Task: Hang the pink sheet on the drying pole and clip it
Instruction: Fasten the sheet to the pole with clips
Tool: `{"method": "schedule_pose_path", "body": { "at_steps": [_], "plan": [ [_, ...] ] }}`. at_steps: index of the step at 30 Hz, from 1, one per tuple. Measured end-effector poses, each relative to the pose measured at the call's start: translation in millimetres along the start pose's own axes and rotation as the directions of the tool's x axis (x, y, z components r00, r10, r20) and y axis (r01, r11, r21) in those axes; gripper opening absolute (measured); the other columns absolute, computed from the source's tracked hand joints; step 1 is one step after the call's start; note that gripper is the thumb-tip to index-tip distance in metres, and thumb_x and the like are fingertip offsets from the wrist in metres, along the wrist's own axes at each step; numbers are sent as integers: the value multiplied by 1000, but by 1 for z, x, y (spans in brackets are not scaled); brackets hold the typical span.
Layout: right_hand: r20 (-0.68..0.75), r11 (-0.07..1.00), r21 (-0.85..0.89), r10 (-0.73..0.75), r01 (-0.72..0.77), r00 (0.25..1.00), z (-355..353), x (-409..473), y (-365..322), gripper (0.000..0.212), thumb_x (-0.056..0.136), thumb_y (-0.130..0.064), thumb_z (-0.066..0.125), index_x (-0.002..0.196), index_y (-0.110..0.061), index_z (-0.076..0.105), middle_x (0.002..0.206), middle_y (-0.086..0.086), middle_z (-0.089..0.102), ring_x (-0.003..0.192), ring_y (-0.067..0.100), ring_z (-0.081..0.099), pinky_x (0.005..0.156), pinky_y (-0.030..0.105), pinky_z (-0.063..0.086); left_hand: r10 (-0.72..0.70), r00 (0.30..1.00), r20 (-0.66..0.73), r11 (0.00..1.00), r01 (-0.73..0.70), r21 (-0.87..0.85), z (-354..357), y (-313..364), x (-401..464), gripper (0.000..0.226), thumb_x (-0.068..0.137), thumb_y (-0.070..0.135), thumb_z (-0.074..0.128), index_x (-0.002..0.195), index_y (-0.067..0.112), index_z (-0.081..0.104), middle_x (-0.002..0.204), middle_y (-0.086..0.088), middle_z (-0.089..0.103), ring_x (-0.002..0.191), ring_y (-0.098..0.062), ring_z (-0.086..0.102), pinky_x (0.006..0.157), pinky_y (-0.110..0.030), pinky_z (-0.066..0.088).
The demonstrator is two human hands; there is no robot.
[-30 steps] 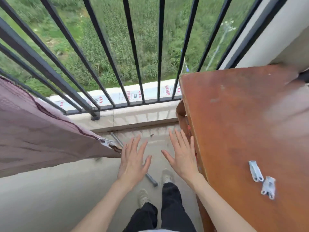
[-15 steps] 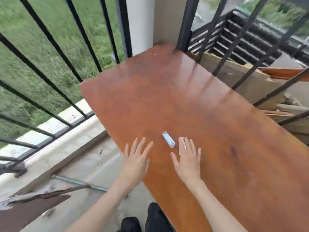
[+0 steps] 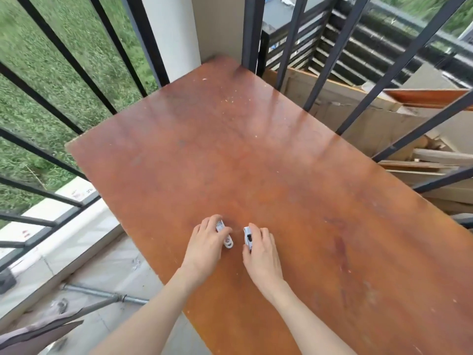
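Left hand (image 3: 206,245) pinches one white plastic clothes clip (image 3: 224,234); right hand (image 3: 259,249) curls over another (image 3: 247,236). Pink fabric sheet (image 3: 35,334) lies at 8 o'clock. Risk: a weak pinch lets a clip skid across the glossy brown wooden tabletop (image 3: 256,162).

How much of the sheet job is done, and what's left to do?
Done, as far as can be seen: the sheet seems to hang at the lower left, though the pole isn't clearly visible. In hand: the left hand and right hand each pinch a white clip on the table. Left: carrying both clips over and clipping the sheet.
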State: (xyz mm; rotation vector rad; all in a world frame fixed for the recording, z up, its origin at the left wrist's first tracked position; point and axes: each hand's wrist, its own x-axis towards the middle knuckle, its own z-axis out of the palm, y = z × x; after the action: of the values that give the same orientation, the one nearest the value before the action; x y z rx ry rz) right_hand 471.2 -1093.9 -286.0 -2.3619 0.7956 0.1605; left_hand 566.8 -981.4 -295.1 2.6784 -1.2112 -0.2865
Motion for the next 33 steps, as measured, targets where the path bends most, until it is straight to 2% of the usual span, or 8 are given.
{"method": "schedule_pose_path", "body": {
  "at_steps": [5, 9, 11, 14, 18, 22, 27, 33],
  "plan": [
    [-41, 999, 19, -40, 41, 998, -7, -1, -13, 47, 89, -10, 50, 136, -11, 40, 119, 7, 51, 111, 26, 45, 92, 31, 37, -79, 992, -99, 989, 66, -132, -13, -10, -18, 33, 62, 5, 79, 86, 21, 66, 92, -5, 63, 78, -27, 63, 61, -34, 49],
    [-46, 988, 2, -153, 153, 987, -10, -11, -47, 46, 89, -11, 51, 135, -12, 42, 121, 6, 51, 114, 24, 44, 95, 30, 35, -173, 971, -162, 963, 132, -235, -36, -30, -58, 13, 76, 19, 60, 89, 18, 65, 86, 1, 63, 74, -26, 62, 60, -36, 49],
    [-45, 977, -2, -214, 215, 976, -7, -22, -71, 46, 89, -10, 52, 134, -12, 43, 121, 5, 52, 113, 24, 44, 94, 30, 35, -246, 948, -203, 931, 173, -321, -51, -41, -90, 21, 84, 30, 49, 90, 16, 63, 84, 0, 62, 72, -26, 60, 61, -36, 49],
    [-13, 945, 0, -326, 326, 945, 5, -53, -118, 45, 87, -10, 54, 131, -13, 47, 118, 6, 54, 111, 25, 46, 93, 32, 37, -404, 872, -277, 866, 266, -423, -74, -59, -157, 33, 84, 43, 45, 91, 15, 62, 81, 3, 60, 78, -21, 58, 68, -30, 45],
    [41, 820, 1, -572, 572, 819, 41, -107, -192, 39, 82, -6, 60, 121, -8, 57, 108, 11, 60, 103, 32, 54, 90, 35, 40, -603, 745, -286, 749, 405, -524, -103, -93, -262, 35, 83, 43, 50, 90, 11, 62, 80, -2, 60, 84, -23, 59, 73, -36, 47],
    [109, 673, 76, -739, 736, 665, 93, -190, -289, 38, 81, -5, 63, 118, -6, 58, 102, 13, 61, 98, 32, 57, 85, 32, 40, -781, 554, -288, 592, 513, -621, -135, -134, -394, 28, 87, 35, 57, 98, 11, 64, 93, -5, 62, 90, -22, 58, 80, -28, 41],
    [255, 333, 250, -929, 909, 270, 170, -324, -412, 39, 83, -8, 59, 121, -6, 54, 112, 15, 58, 104, 34, 53, 81, 31, 37, -921, 250, -300, 390, 618, -683, -169, -178, -582, 15, 88, 34, 58, 91, 19, 60, 90, -1, 64, 88, -22, 60, 77, -35, 47],
    [299, 80, 392, -953, 916, -45, 257, -468, -533, 39, 84, -12, 58, 122, -10, 56, 114, 15, 58, 100, 36, 57, 80, 38, 46, -933, -152, -327, 188, 568, -802, -191, -194, -760, 17, 88, 36, 57, 90, 19, 60, 79, 3, 65, 81, -16, 59, 79, -36, 48]
  ]
}}
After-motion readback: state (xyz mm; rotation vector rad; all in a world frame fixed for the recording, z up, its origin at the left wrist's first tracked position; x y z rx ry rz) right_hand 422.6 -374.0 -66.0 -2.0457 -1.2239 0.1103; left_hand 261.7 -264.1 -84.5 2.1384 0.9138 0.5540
